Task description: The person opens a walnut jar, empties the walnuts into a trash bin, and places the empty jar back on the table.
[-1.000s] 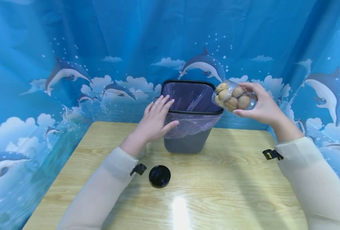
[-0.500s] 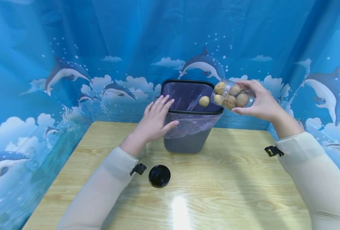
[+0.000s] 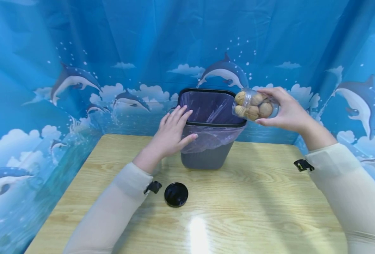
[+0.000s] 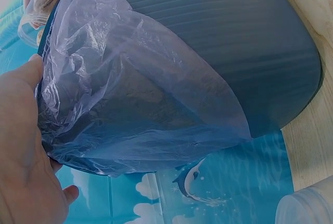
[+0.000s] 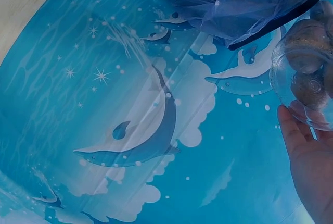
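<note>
A grey bin (image 3: 203,159) stands upright on the table, lined with a translucent purple bag (image 3: 211,137) folded over its dark rim. My left hand (image 3: 170,134) rests at the rim's left side, fingers straight and thumb against the front. My right hand (image 3: 287,112) grips a clear jar (image 3: 274,108), tipped sideways with its mouth over the bin's right edge. Several walnuts (image 3: 252,113) are inside the jar; the right wrist view shows them through its clear wall (image 5: 279,81). The bin's bottom is hidden.
A round black lid (image 3: 176,194) lies on the wooden table (image 3: 238,204) in front of the bin. A translucent container (image 4: 307,206) stands near the left wrist, mostly hidden in the head view. A blue dolphin-print curtain (image 3: 155,46) hangs behind.
One walnut left the jar and fell into the bin, where it is out of sight. The jar and right hand shifted slightly left; the left hand stayed put.
</note>
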Tool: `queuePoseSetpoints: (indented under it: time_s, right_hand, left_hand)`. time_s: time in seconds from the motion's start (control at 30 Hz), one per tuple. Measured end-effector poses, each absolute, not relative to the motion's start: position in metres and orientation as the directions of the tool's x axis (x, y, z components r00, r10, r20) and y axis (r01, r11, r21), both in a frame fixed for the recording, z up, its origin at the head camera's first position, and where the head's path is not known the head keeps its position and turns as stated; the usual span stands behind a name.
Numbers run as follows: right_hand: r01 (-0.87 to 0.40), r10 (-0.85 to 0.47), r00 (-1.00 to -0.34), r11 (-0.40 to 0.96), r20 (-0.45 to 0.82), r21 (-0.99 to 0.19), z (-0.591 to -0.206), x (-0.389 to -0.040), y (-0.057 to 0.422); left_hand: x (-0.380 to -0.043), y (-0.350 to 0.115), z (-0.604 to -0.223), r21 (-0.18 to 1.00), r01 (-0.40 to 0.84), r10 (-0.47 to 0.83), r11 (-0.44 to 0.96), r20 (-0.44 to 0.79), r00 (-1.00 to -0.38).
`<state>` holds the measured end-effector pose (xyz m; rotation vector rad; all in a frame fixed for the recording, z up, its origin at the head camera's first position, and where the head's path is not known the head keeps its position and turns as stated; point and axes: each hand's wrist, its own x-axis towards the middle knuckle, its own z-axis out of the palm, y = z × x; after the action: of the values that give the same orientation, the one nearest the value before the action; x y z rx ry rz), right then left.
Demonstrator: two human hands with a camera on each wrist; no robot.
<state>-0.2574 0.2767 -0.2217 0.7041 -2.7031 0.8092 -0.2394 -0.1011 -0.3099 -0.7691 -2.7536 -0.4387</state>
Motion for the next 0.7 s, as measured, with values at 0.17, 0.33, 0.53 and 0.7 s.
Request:
queuePoseSetpoints:
  time_s: [0.17,0.33,0.53,0.7]
  right_hand:
    - [-0.515,-0.401,-0.853,0.745,0.333,-0.424,-0.2177,-0.258,0.2752]
    - [-0.534,-0.425,-0.842,0.745,0.332,-0.401,-0.2143,-0.258,0.2733]
    - [-0.556,-0.449,-0.828,0.739,0.337,-0.382,-0.2134,-0.2593,0.2724]
    - [-0.569,-0.466,-0.818,0.745,0.338,-0.348,-0.2114,-0.2607,0.2714]
  left_hand:
    - [-0.2392,-0.101,-0.3099,0.225,0.535,0.459,0.814,0.316,-0.831]
    - [-0.2393,-0.101,-0.3102,0.228,0.537,0.459,0.812,0.32,-0.829]
    - [-0.2397,-0.1009,-0.311,0.227,0.537,0.459,0.812,0.319,-0.829]
    - [-0.2389,-0.1007,-0.3102,0.228,0.537,0.459,0.812,0.318,-0.829]
